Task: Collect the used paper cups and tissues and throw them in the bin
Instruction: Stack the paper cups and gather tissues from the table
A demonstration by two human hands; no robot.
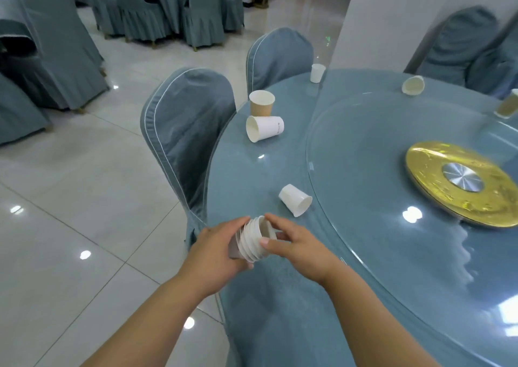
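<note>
Person at the counter edge, both hands low in front. Left hand wraps round a stack of nested white paper cups, held tilted over the rim of the round counter with blue-grey cloth. Right hand pinches the stack's open mouth, thumb on the near rim and fingers on the far side, probably seating the top cup. Step in hand: gathering cups, partway round. Just beyond the hands, a small white paper cup on its side lies beside the edge of the clear glass turntable, whose centre is a gold disc. Further on, a larger white paper cup on its side lies just in front of an upright brown paper cup; contact unclear. Far side: a small upright white cup, a tipped white cup, and a brownish cup cut by the frame edge. A grey-blue covered chair stands tucked against the counter. No tissues or bin in view. Next move, likely: the right hand lets go, reaches for the nearest tipped cup, turns it mouth-up and slides it into the stack.
</note>
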